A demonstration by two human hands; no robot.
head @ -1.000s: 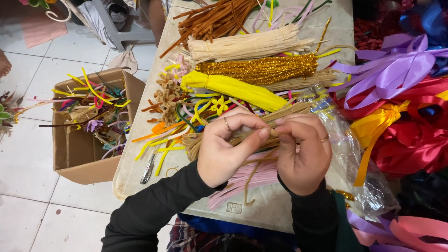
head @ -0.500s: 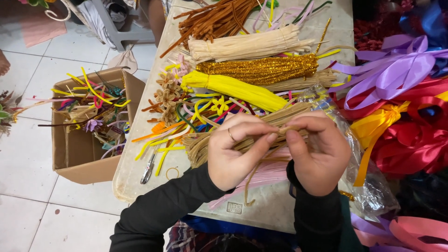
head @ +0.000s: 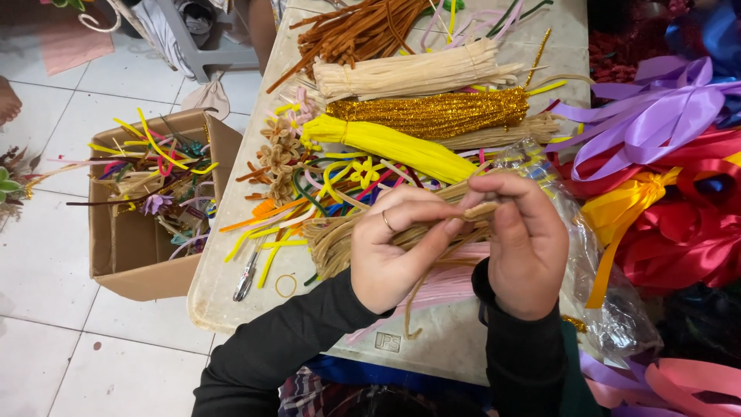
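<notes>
We are looking steeply down from one head-worn camera, close above the table [head: 231,255], facing away from our body across it.

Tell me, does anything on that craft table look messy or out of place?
Mostly tidy bundles, but loose coloured pipe cleaners lie tangled across the table, a few poking over its left edge. More scraps stick out of the cardboard box on the floor. Both hands pinch a tan pipe cleaner.

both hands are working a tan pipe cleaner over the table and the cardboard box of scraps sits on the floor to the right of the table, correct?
Not quite: the cardboard box sits left of the table, as the head view shows. Both the left hand and right hand do work a tan pipe cleaner.
</notes>
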